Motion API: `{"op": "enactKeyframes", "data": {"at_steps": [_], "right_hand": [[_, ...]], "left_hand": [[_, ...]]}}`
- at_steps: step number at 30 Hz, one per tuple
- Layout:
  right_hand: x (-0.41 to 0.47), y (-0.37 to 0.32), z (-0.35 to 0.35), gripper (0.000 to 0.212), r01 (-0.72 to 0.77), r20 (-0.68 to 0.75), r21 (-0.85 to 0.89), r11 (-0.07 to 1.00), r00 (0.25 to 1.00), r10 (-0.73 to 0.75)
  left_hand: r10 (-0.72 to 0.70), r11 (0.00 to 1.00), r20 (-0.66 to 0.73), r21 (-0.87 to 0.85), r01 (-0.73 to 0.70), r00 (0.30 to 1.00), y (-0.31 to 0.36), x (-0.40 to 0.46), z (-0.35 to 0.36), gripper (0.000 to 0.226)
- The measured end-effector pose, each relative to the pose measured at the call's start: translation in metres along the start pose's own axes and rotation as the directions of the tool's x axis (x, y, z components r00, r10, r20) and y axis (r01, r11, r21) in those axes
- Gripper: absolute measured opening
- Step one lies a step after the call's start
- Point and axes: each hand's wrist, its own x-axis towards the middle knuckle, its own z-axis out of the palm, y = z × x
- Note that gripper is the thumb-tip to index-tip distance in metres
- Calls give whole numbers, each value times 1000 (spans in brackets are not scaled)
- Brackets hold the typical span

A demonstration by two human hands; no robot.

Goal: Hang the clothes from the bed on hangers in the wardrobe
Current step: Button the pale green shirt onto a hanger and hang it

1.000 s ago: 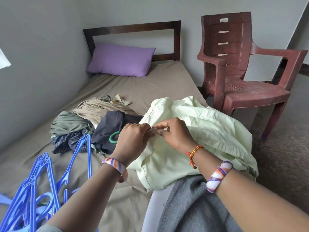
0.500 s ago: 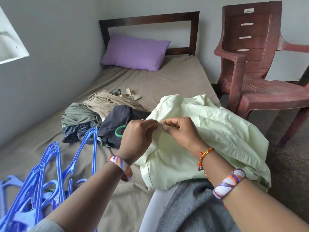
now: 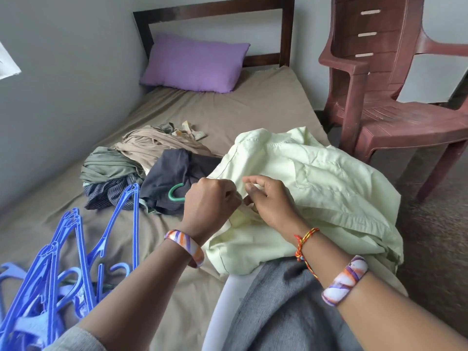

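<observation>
hands: left hand [image 3: 211,198] and right hand [image 3: 269,201] meet at frame centre, fingers curled, pinching the pale green shirt [image 3: 316,183] placket | change: grip as 1 s ago; view nearer | task: likely buttoning, unhung | blue hangers [image 3: 63,249] lower left on bed [image 3: 228,117]

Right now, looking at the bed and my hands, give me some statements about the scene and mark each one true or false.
1. Both hands pinch the pale green cotton shirt. True: the left hand and right hand meet at its edge.
2. The blue plastic hangers hang on the brown plastic armchair. False: they lie in a pile on the brown bedsheet.
3. The purple pillow lies by the dark wooden headboard. True.
4. The pale green shirt is already on a hanger. False: none shows in it.
5. A green hanger hook rests on the dark garment. True.
</observation>
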Motion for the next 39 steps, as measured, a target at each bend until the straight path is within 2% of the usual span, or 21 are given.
{"op": "enactKeyframes", "data": {"at_steps": [3, 7, 9, 11, 12, 15, 19, 21, 23, 26, 28, 34, 37, 39], "right_hand": [[0, 1, -3, 21, 17, 150, -77, 997, 989, -5], [-1, -1, -3, 19, 64, 193, -111, 992, 980, -42], [1, -2, -4, 19, 65, 190, -109, 992, 981, -43], [3, -3, -6, 27, 66, 160, -86, 994, 986, -52], [5, -4, -7, 23, 61, 138, -56, 997, 989, -53], [8, -4, -6, 12, 33, 121, 81, 996, 992, -43], [6, -5, -5, 17, 16, 116, 128, 992, 993, -31], [5, -5, -8, 13, -3, 151, 163, 987, 988, -22], [6, -6, -10, 5, -29, 195, 190, 981, 981, -9], [7, -4, -9, 19, 0, 212, 168, 986, 977, -36], [7, -3, -8, 26, 19, 238, 141, 990, 970, -53], [5, 1, -4, 15, -34, 275, 135, 990, 961, -5], [6, -1, -5, 13, -10, 267, 93, 996, 964, -15], [9, -3, -7, 9, 30, 261, 59, 998, 964, -44]], "left_hand": [[44, 999, 94, -14, -42, 995, -1, -3, -5, 23], [85, 992, 117, 88, -95, 989, -2, 0, -14, 12], [161, 973, 54, 159, -168, 985, -2, 3, -17, 8], [247, 943, 4, 231, -241, 969, -2, 4, -18, 16], [270, 934, -5, 246, -261, 963, -4, 4, -17, 21], [271, 943, -82, 222, -247, 959, -6, 0, -16, 23], [230, 966, -137, 155, -209, 963, -1, -4, -15, 32], [237, 968, -101, 113, -226, 966, 1, -3, -15, 33], [265, 963, -8, 58, -264, 964, 1, -1, -15, 35], [265, 964, 119, -32, -263, 957, -2, 3, -18, 25], [252, 967, 151, -65, -245, 956, -6, 4, -20, 21], [317, 948, 214, -79, -307, 924, -16, 7, -27, 17], [324, 945, 248, -40, -325, 913, -16, 9, -29, 22], [339, 937, 214, 4, -348, 916, -16, 12, -32, 24]]}}
